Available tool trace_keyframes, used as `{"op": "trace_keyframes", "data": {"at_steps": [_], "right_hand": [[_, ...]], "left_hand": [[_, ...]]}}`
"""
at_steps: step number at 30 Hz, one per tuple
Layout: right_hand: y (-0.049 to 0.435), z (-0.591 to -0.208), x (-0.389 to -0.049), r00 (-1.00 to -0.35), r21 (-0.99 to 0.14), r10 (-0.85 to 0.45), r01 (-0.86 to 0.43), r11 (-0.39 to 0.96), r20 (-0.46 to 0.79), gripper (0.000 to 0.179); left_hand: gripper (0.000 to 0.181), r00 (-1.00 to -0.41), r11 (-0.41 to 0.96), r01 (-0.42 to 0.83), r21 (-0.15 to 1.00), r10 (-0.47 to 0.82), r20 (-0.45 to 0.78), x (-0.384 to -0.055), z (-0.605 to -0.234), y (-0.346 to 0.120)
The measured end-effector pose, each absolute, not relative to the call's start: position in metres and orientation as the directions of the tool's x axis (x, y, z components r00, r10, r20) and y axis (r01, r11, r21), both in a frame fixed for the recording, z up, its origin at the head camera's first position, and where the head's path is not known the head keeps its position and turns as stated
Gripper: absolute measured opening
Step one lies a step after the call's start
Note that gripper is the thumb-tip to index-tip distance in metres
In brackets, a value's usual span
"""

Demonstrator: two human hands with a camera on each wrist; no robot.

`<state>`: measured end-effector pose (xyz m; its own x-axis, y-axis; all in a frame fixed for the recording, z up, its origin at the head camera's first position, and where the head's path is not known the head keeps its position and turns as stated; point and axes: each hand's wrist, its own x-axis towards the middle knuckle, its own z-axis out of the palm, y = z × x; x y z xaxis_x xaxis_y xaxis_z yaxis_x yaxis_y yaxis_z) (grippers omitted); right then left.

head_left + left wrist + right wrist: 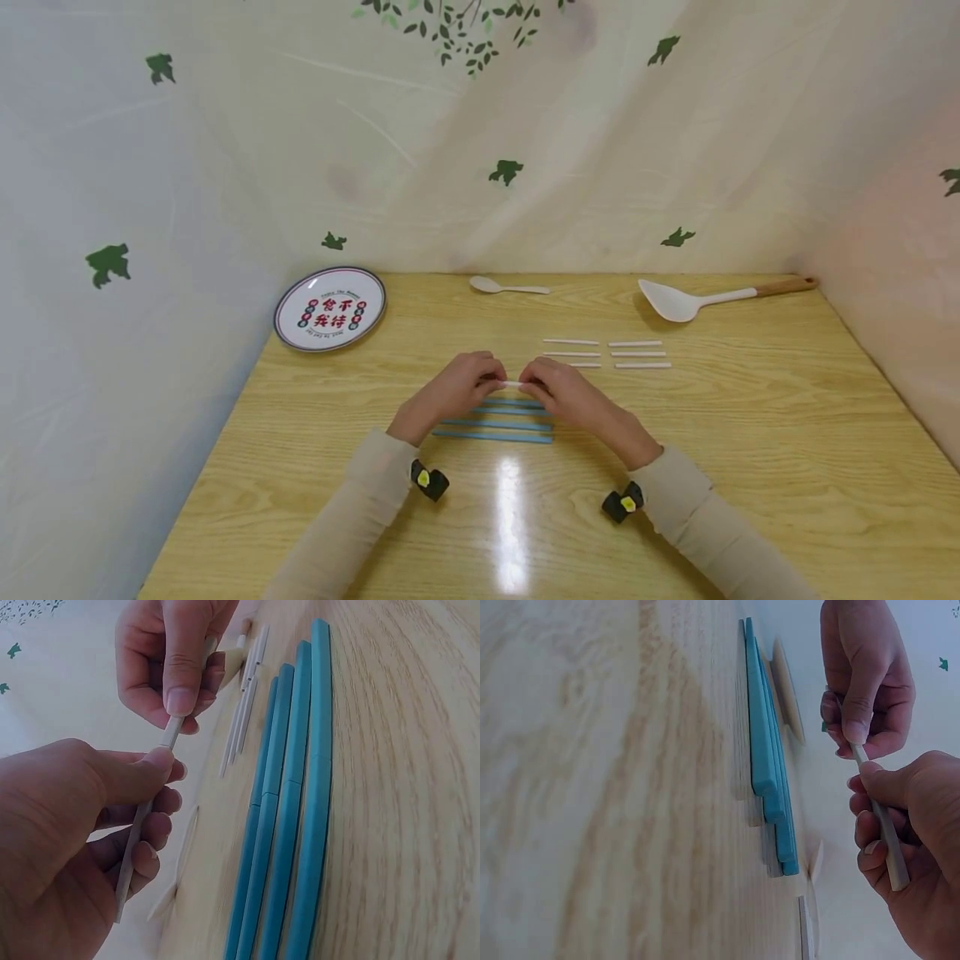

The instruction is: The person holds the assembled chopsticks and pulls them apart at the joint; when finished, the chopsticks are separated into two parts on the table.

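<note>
Over the middle of the table my left hand (459, 387) and right hand (570, 390) almost meet, each pinching a slim white chopstick (512, 383). In the left wrist view, a fine seam shows on the chopstick (173, 732) between the two thumbs. The left hand's fingers curl round one length and the right hand's round the other; whether the lengths are firmly joined I cannot tell. Below the hands lie several blue chopsticks (491, 436), side by side, each with a seam midway. Beyond the right hand, several short white chopstick pieces (638, 354) lie in two groups.
At the back left is a white plate (300, 329) with a dark rim and red characters. A small pale spoon (487, 285) lies near the back wall. To its right rests a white ladle-like utensil (675, 304) with a wooden handle end. Fabric walls border the table.
</note>
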<state>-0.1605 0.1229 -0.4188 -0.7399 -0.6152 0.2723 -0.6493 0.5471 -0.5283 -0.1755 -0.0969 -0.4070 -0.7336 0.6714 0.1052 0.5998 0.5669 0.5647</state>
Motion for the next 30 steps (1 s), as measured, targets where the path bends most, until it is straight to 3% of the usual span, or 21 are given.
{"op": "trace_keyframes", "data": {"at_steps": [7,17,30], "right_hand": [[0.126,-0.418,-0.160,-0.752,-0.511,-0.611,-0.637,0.576,0.248,0.007],[0.132,-0.416,-0.159,-0.725,-0.506,-0.617,-0.672,0.540,0.305,0.002],[0.139,-0.415,-0.161,-0.705,-0.513,-0.633,-0.690,0.510,0.320,0.008]], "left_hand": [[0.011,-0.735,0.562,0.618,0.549,0.661,0.151,-0.174,-0.408,-0.096],[0.009,-0.737,0.556,0.637,0.534,0.644,0.207,-0.169,-0.405,-0.092],[0.007,-0.748,0.554,0.637,0.536,0.611,0.258,-0.166,-0.401,-0.092]]}}
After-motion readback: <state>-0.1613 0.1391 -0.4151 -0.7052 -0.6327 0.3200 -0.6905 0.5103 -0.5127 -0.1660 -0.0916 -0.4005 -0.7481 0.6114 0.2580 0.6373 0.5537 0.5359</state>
